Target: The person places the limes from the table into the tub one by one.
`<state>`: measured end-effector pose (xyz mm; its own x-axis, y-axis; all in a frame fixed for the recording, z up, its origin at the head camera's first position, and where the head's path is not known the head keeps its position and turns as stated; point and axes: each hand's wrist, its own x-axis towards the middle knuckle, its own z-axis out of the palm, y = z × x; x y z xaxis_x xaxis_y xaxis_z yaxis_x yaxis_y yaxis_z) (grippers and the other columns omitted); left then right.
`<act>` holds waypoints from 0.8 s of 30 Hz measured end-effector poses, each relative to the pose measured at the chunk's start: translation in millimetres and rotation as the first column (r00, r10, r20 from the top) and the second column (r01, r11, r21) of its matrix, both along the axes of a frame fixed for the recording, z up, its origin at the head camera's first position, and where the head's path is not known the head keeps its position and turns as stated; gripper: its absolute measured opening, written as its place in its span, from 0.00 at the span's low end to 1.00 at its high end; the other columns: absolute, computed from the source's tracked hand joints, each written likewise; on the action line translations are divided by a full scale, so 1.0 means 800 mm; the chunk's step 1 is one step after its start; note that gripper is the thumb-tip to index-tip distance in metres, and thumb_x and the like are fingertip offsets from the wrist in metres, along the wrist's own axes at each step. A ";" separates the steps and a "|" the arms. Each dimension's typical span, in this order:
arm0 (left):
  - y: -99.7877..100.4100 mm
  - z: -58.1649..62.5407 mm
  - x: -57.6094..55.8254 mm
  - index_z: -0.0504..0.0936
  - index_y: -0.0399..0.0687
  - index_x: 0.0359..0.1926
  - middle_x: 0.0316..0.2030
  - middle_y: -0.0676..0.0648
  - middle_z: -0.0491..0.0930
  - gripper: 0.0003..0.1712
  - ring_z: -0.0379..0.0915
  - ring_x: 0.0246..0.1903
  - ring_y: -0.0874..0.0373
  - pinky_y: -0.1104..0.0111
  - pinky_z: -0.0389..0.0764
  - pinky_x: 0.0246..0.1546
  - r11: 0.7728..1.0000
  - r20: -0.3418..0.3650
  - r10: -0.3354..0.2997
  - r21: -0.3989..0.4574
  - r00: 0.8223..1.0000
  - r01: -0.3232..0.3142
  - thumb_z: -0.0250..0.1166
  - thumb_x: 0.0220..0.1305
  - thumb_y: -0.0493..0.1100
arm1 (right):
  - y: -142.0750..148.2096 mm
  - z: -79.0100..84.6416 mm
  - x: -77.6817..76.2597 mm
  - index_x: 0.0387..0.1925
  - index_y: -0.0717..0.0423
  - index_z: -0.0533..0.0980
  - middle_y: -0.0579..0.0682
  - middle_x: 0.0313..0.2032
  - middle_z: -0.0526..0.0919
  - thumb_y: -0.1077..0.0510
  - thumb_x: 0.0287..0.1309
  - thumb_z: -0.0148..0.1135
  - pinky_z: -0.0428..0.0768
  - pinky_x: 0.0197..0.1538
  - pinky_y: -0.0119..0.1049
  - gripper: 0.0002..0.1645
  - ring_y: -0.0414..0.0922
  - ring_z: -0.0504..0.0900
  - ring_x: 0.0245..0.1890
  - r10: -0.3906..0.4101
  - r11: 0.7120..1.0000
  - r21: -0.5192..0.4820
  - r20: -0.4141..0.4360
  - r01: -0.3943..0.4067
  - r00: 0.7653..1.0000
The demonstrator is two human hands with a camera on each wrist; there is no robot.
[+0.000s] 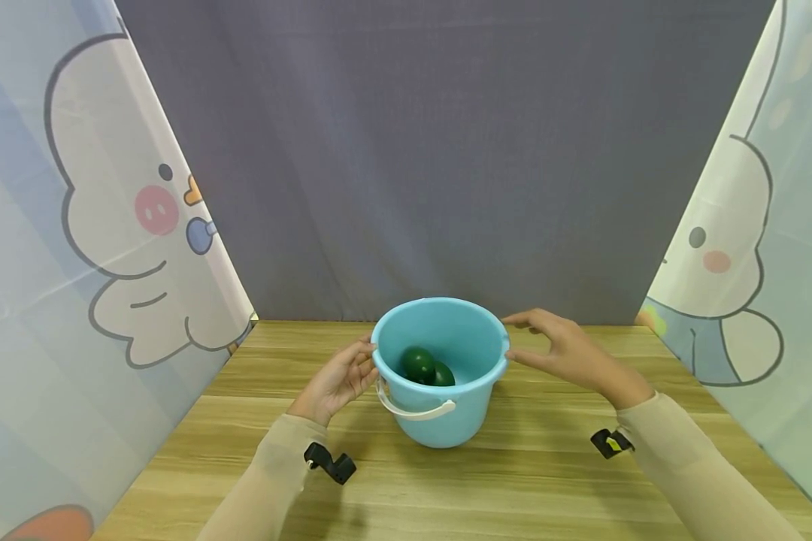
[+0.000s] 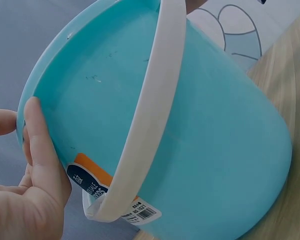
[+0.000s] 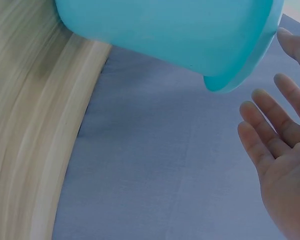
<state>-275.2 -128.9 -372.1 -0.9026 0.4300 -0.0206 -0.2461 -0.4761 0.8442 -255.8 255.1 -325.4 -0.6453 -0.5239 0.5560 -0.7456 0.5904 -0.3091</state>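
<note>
A light blue bucket (image 1: 440, 421) with a white handle (image 1: 419, 412) hanging at its front stands on the wooden table. Two glossy, dark green rounded things (image 1: 417, 364) lie inside, at the bottom. My left hand (image 1: 341, 379) is at the bucket's left rim; in the left wrist view its fingertips (image 2: 34, 112) touch the rim and the wall just below. On the other side is my right hand (image 1: 565, 349), fingers spread and the thumb tip right at the rim. The right wrist view shows that palm (image 3: 287, 175) with nothing in it.
The wood-grain table (image 1: 243, 481) reaches back to a grey curtain (image 1: 446, 150). Curtains with cartoon animals (image 1: 135, 188) hang on both sides. A printed label (image 2: 92, 180) is stuck on the bucket's wall near the handle's end. Each wrist bears a small black mount (image 1: 330, 463).
</note>
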 end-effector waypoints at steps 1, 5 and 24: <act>0.000 0.000 0.000 0.61 0.40 0.64 0.50 0.45 0.72 0.22 0.80 0.37 0.62 0.78 0.84 0.36 1.000 0.002 0.001 0.000 1.000 -0.001 0.54 0.73 0.37 | 0.001 -0.002 0.000 0.58 0.55 0.77 0.47 0.55 0.81 0.54 0.55 0.76 0.81 0.54 0.48 0.30 0.46 0.78 0.56 -0.002 1.000 0.001 -0.003 0.002 1.000; 0.000 0.001 0.001 0.60 0.41 0.65 0.50 0.45 0.72 0.23 0.79 0.36 0.63 0.79 0.84 0.36 1.000 0.005 -0.001 0.001 1.000 0.001 0.53 0.73 0.37 | 0.004 -0.006 0.000 0.58 0.58 0.77 0.48 0.54 0.81 0.56 0.54 0.77 0.82 0.52 0.50 0.30 0.46 0.78 0.55 0.007 1.000 0.003 -0.029 -0.007 1.000; 0.000 -0.002 -0.001 0.67 0.43 0.60 0.50 0.45 0.73 0.16 0.80 0.38 0.62 0.78 0.84 0.36 1.000 0.007 0.004 0.009 1.000 -0.004 0.53 0.74 0.36 | 0.018 -0.020 0.002 0.56 0.58 0.78 0.49 0.52 0.82 0.60 0.52 0.77 0.84 0.49 0.50 0.30 0.49 0.81 0.51 0.006 1.000 -0.002 -0.072 -0.006 0.997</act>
